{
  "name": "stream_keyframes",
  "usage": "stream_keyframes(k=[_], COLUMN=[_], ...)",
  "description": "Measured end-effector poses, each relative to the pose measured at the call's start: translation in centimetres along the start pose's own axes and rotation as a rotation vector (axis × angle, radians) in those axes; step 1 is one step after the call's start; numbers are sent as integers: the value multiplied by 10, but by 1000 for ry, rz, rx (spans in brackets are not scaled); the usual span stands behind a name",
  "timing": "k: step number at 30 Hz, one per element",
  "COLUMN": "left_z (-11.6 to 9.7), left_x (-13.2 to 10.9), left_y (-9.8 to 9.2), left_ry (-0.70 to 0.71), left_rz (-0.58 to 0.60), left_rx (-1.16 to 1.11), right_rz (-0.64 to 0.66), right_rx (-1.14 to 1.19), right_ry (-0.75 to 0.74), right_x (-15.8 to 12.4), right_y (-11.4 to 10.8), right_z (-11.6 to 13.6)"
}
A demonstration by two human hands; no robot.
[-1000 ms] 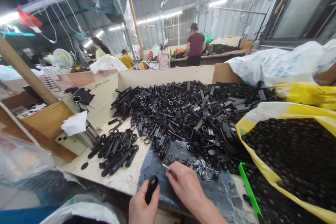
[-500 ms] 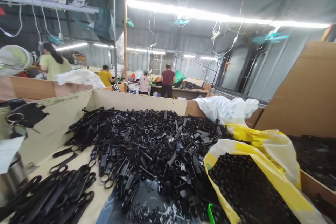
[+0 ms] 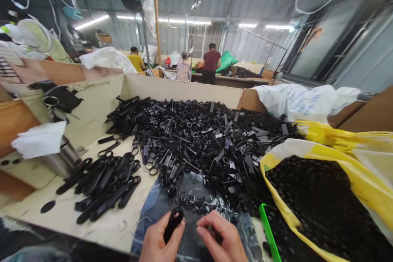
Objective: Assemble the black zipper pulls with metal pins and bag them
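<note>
Head camera, and we're right over the bench: the left hand (image 3: 161, 240) is closed on a black zipper pull (image 3: 173, 224), gripping it tilted up between thumb and fingers, just over a patch of blue denim (image 3: 150, 204). Beside it the right hand (image 3: 220, 239) curls half closed; whether anything is in its fingers, I can't tell. Ahead sits a small heap of tiny black and silver parts (image 3: 199, 204), then a great mound of black zipper pulls (image 3: 190, 141) spreads across the cream bin (image 3: 181, 89). Off left lies a bunch of longer pulls (image 3: 101, 184). Crowding in on the right, a yellow-and-white bag (image 3: 278, 163) full of dark round pieces (image 3: 319, 208) sits against a green plastic strip (image 3: 266, 229).
</note>
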State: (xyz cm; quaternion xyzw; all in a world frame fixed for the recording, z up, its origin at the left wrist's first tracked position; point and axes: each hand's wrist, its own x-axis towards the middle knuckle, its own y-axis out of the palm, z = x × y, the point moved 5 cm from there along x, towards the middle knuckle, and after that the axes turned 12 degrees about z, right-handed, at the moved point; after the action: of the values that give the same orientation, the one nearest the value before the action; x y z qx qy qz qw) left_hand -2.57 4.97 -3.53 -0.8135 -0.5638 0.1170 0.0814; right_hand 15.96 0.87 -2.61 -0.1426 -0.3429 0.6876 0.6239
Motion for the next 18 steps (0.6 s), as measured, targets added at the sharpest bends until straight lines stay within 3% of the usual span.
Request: stream_keyframes(k=[6, 18], left_z=[-19, -20], left_x=[-2, -6], left_y=[4, 7], left_ry=[-113, -167], left_rz=[109, 165], left_rx=[-231, -155], right_rz=[51, -25], right_rx=[175, 208], right_ry=[15, -144], right_x=[10, 18], right_y=[-8, -15], right_z=[19, 37])
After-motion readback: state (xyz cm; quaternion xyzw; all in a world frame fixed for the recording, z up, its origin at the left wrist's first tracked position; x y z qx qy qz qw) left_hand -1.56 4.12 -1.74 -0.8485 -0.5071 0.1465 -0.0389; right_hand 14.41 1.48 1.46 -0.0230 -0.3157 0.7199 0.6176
